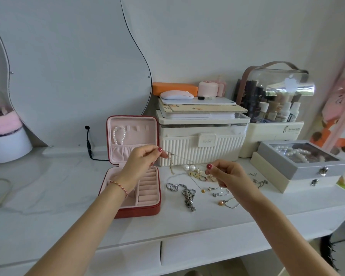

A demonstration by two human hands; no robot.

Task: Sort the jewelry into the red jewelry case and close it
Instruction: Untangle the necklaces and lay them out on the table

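1. here, a thin necklace (184,158) is stretched in the air between both hands, just right of the open red jewelry case (132,168) at the middle of the frame; a small pendant or clasp hangs from it near the left fingertips.
2. the left hand (141,162) pinches one end above the case's lower tray, and the right hand (223,173) pinches the other end above the loose pile; both are clamped on the chain, well apart from each other.
3. to do this step well, i would keep the chain taut and lifted so it doesn't snag the rings (204,177), pearl earrings (189,167) or chunky silver chain (185,193) lying beneath on the counter (247,220).
4. likely next: hook it on a free tab in the lid beside the pearl bracelet (119,135), tucking the slack into the pink pocket.
5. behind stand a white ribbed box (203,150) and a grey pearl box (305,162).
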